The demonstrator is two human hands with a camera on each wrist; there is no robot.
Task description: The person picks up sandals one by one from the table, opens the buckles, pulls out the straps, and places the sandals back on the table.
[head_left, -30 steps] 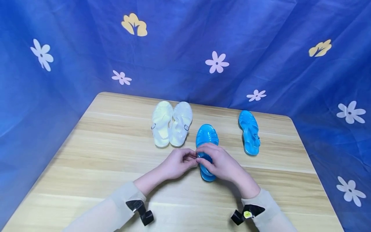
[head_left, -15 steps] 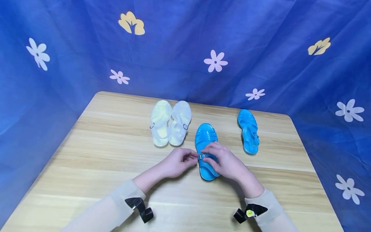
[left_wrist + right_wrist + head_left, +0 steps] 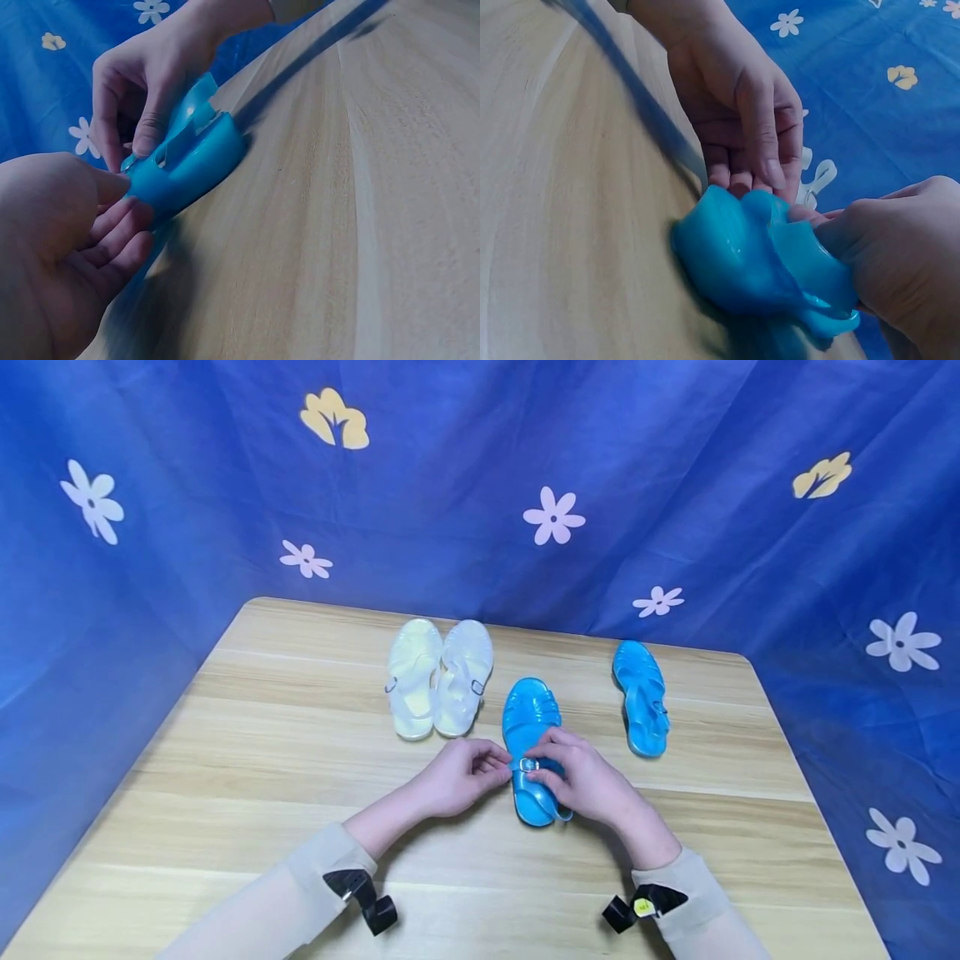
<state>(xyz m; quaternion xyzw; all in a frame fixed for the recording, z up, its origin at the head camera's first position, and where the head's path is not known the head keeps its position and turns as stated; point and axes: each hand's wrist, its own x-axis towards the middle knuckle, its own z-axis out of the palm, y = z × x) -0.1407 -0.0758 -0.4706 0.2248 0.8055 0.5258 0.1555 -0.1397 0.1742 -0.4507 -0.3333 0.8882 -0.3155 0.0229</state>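
A blue jelly sandal lies on the table, toe pointing away, between both hands. My left hand pinches the strap at the sandal's left side with thumb and fingertips. From the right, my right hand holds the strap by its silver buckle, thumb below and fingers above. The strap spans the sandal's middle, and a loop sticks out to the right of the heel. In the left wrist view the sandal's heel faces the camera; in the right wrist view the right fingertips are partly hidden behind the blue strap.
Two whitish clear sandals stand side by side at the back, left of the hands. Another blue sandal lies at the back right. A blue flowered curtain hangs behind the wooden table.
The right hand has shifted slightly right, bringing the buckle into view and moving it right, off the left fingertips. A strap loop now shows beside the heel. The left hand stays nearly in place.
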